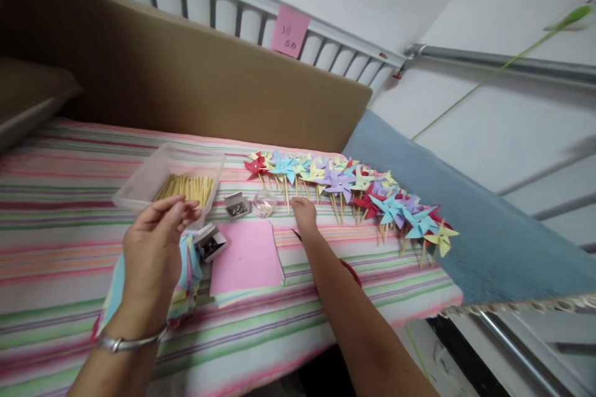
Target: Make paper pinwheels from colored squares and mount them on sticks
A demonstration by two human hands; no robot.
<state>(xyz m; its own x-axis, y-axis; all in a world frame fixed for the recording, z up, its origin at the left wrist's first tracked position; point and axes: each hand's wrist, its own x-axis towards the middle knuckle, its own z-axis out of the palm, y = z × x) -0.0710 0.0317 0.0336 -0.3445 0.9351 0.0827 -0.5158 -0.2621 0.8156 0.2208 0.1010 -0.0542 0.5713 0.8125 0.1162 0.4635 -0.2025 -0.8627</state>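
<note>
My left hand [156,248], with a silver bangle at the wrist, is raised above a stack of coloured paper pieces [189,267]. Its fingers are bent in against the thumb, and I cannot make out anything between them. Farther forward, my right hand [305,214] is closed near the sticks of the nearest paper pinwheels [284,164]; whatever its fingertips hold is hidden. Left of it are a small clear dish [264,205] with tiny pale pieces and a small box [237,206] of metal pins. Another pin box [210,243] lies tilted beside pink paper squares [246,257].
A clear plastic tub [139,183] holds many wooden sticks [186,187]. Finished pinwheels [391,205] lie in rows along the right side. Scissors with a red handle [351,273] lie partly under my right arm. A cardboard panel [209,80] stands behind the striped cloth [60,254].
</note>
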